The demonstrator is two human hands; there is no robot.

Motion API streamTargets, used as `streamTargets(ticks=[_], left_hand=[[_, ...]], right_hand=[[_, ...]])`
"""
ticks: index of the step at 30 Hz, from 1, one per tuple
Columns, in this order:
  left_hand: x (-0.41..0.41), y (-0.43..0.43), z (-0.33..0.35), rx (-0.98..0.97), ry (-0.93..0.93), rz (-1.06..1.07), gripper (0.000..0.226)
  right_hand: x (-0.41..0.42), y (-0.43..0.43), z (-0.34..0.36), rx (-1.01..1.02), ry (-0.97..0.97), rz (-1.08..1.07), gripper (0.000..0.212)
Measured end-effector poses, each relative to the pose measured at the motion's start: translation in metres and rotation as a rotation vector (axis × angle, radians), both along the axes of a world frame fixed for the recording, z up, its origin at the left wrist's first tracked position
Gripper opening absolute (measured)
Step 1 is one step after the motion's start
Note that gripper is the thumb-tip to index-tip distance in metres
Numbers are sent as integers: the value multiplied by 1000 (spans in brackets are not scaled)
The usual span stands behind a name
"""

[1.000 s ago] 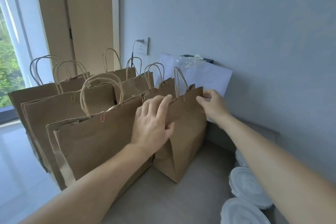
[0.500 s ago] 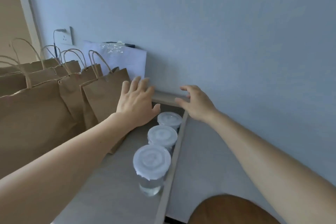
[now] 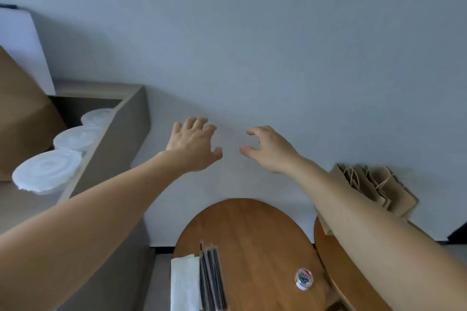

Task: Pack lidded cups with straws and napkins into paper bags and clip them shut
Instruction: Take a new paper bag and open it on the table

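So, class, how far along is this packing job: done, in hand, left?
Done: one bag stands on the left, its top out of view. In hand: nothing; left hand and right hand are empty. Left: three cups, flat bags, straws, napkins and clips wait unpacked.

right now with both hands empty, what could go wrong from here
1. The left hand has its forearm close by the nearest lidded cup; a sideways swing could tip it.
2. The right hand has its forearm crossing the flat paper bags by the wall; brushing them might scatter the stack.
3. The clip tub sits near the rim of the round table, so a reach for the straws could knock it off.
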State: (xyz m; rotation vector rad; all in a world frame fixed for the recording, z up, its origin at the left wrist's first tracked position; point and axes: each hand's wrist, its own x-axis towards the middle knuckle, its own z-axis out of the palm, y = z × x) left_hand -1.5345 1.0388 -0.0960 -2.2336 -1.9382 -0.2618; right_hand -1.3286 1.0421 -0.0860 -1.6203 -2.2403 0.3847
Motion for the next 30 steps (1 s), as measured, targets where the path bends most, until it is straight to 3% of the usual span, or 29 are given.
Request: streamTargets(ticks=[19, 24, 30], left_hand=[[190, 86, -96, -305, -103, -324, 66], [236, 108, -117, -358, -97, -319, 66], [276, 132, -145, -428, -101, -186, 64]], right_hand=[[203, 18, -117, -268, -8, -478, 63], [267, 45, -147, -300, -67, -565, 67], [339, 97, -193, -336, -114, -649, 56]])
